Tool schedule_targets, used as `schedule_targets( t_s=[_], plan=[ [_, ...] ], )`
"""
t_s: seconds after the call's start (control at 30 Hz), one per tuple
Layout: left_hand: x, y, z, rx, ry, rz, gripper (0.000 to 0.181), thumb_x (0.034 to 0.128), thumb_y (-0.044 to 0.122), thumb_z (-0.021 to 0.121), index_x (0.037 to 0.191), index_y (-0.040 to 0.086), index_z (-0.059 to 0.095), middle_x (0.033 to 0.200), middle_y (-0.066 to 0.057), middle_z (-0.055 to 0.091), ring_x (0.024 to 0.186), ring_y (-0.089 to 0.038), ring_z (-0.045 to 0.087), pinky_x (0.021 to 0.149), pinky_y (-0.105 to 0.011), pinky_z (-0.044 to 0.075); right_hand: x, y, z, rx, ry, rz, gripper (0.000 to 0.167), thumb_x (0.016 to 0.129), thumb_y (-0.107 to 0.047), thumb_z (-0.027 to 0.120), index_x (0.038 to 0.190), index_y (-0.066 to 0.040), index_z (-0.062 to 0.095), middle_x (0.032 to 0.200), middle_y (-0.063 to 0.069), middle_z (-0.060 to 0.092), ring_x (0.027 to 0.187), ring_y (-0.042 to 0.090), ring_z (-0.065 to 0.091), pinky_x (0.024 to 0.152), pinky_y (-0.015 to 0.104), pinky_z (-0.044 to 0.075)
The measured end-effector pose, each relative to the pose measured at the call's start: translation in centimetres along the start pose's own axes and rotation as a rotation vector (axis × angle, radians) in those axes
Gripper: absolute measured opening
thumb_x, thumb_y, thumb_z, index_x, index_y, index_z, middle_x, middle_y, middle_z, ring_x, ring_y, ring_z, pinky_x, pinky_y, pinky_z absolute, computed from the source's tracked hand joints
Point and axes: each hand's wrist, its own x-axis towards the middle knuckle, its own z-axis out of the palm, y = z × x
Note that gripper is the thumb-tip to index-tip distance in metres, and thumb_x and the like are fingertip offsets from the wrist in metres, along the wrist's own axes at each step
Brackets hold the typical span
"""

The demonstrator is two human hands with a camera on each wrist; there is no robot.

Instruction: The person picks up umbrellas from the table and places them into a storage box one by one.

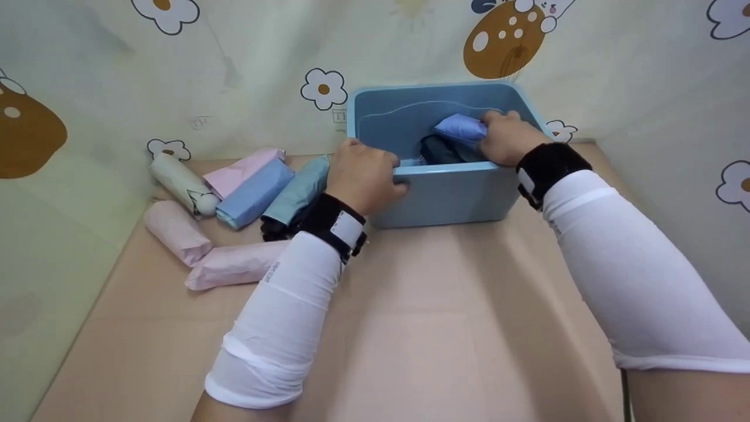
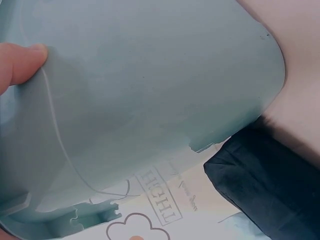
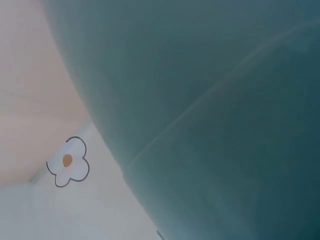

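Note:
My left hand grips the front left corner of a blue plastic bin, its thumb against the outer wall in the left wrist view. Inside the bin's right part, my right hand holds the right end of a periwinkle-blue bundle; its fingertips are partly hidden. Under that bundle lies a black one. In the right wrist view the bin wall fills most of the picture and no hand shows.
Left of the bin lie rolled bundles: teal, blue, pink, pale green and two pale pink ones. A dark bundle lies beside the bin. A flower-patterned cloth hangs behind.

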Motion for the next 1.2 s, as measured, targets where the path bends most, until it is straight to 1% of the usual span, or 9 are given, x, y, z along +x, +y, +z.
schedule_targets(
  t_s=[0.2,0.43,0.67,0.8,0.97,1.07,1.1,1.13,1.2],
  plan=[
    [0.0,0.0,0.1,-0.001,0.006,0.001,0.036,0.0946,0.050,0.070,0.096,0.015,0.079,0.078,-0.001,0.073,0.086,-0.023,0.070,0.102,-0.046,0.044,0.1,0.0,0.1,0.001,-0.010,-0.034,0.070,0.105,-0.027,0.049,0.164,0.000,0.024,0.160,0.032,0.038,0.140,0.047,0.044,0.121,0.064,0.031],
    [0.0,0.0,0.1,-0.011,-0.009,-0.007,0.036,0.0947,0.050,0.070,0.097,0.015,0.079,0.078,-0.001,0.073,0.086,-0.022,0.070,0.102,-0.045,0.043,0.0,0.1,0.3,0.026,-0.007,-0.030,0.076,0.103,-0.032,0.058,0.165,-0.002,0.026,0.165,0.028,0.037,0.148,0.046,0.041,0.124,0.063,0.029],
    [0.0,-0.1,0.2,0.005,0.009,0.005,0.036,0.0934,0.050,0.071,0.097,0.015,0.079,0.082,-0.002,0.076,0.087,-0.024,0.072,0.100,-0.047,0.045,0.0,0.2,0.6,0.027,0.038,-0.045,0.078,0.101,-0.035,0.060,0.163,0.001,0.029,0.163,0.029,0.040,0.145,0.043,0.045,0.124,0.059,0.032],
    [0.0,-0.1,0.2,0.001,0.016,0.006,0.036,0.0935,0.049,0.071,0.094,0.014,0.078,0.080,-0.002,0.074,0.086,-0.024,0.071,0.100,-0.047,0.045,-0.1,0.2,0.7,0.068,0.056,-0.022,0.078,0.103,-0.039,0.057,0.164,-0.002,0.027,0.166,0.026,0.038,0.150,0.043,0.042,0.124,0.061,0.030],
    [0.0,-0.1,0.2,-0.002,0.011,0.004,0.036,0.0938,0.050,0.071,0.093,0.014,0.077,0.078,-0.002,0.073,0.086,-0.024,0.071,0.100,-0.047,0.045,-0.5,0.2,1.0,0.116,0.101,0.007,0.076,0.104,-0.042,0.054,0.164,-0.003,0.028,0.165,0.025,0.039,0.149,0.044,0.043,0.123,0.063,0.032],
    [0.0,-0.1,0.2,-0.003,0.007,0.001,0.036,0.0940,0.050,0.071,0.092,0.014,0.076,0.077,-0.001,0.072,0.086,-0.024,0.071,0.101,-0.047,0.044,-0.8,0.2,1.1,0.121,0.142,0.020,0.074,0.105,-0.042,0.053,0.163,-0.001,0.031,0.163,0.025,0.042,0.147,0.045,0.046,0.121,0.063,0.035],
    [0.0,0.0,0.2,-0.002,0.006,0.000,0.036,0.0940,0.050,0.071,0.091,0.014,0.076,0.077,-0.001,0.072,0.086,-0.024,0.070,0.101,-0.047,0.044,-0.9,0.2,1.1,0.116,0.155,0.023,0.073,0.105,-0.043,0.052,0.162,-0.001,0.034,0.161,0.026,0.045,0.143,0.045,0.049,0.119,0.063,0.037],
    [0.0,0.0,0.2,-0.003,0.005,-0.001,0.036,0.0940,0.050,0.071,0.090,0.014,0.076,0.076,-0.001,0.071,0.086,-0.024,0.070,0.101,-0.047,0.044,-1.0,0.2,1.2,0.111,0.166,0.024,0.069,0.105,-0.042,0.052,0.159,0.000,0.040,0.156,0.026,0.051,0.137,0.045,0.054,0.116,0.062,0.041],
    [0.0,0.0,0.2,-0.004,0.002,-0.002,0.036,0.0940,0.051,0.071,0.088,0.015,0.075,0.075,-0.001,0.071,0.085,-0.024,0.070,0.102,-0.047,0.044,-1.0,0.2,1.3,0.096,0.177,0.025,0.062,0.105,-0.043,0.051,0.150,0.000,0.051,0.141,0.026,0.061,0.122,0.042,0.060,0.106,0.059,0.049]
  ],
)
